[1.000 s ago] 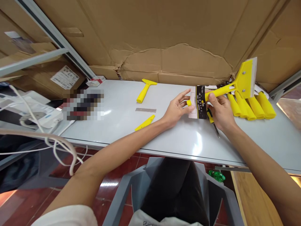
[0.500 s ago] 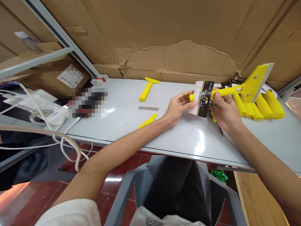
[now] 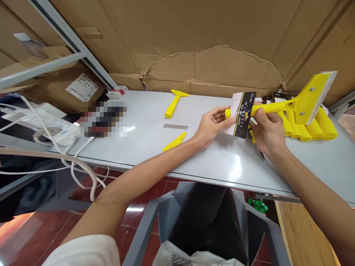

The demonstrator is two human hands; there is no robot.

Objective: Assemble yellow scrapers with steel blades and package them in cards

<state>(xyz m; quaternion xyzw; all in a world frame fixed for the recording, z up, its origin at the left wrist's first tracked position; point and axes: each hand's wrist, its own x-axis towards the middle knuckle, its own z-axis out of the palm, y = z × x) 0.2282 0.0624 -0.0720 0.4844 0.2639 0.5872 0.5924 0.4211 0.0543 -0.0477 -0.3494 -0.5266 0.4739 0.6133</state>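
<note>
A yellow scraper point(image 3: 307, 99) with a metal blade edge is held up over the table, its head to the right. My right hand point(image 3: 267, 129) grips its handle between thumb and fingers. Around the handle sits a black and white printed card point(image 3: 244, 115). My left hand point(image 3: 215, 123) pinches the card's white side near the handle's end. Beneath my right hand lies a yellow-handled tool point(image 3: 261, 155), partly hidden. Left of my hands are a yellow handle piece point(image 3: 174, 104), a flat metal blade point(image 3: 175, 126) and a yellow plate point(image 3: 174, 142).
Several yellow scrapers point(image 3: 323, 125) lie in a row on the white table point(image 3: 205, 162) at the right. A small box point(image 3: 117, 92), white cables point(image 3: 83, 166) and a blurred-out item point(image 3: 105, 119) are at the left. Cardboard point(image 3: 216, 70) stands behind.
The scraper has shifted right relative to the card, with its head slightly farther right. My right hand has moved a little to the right; the card has tilted slightly.
</note>
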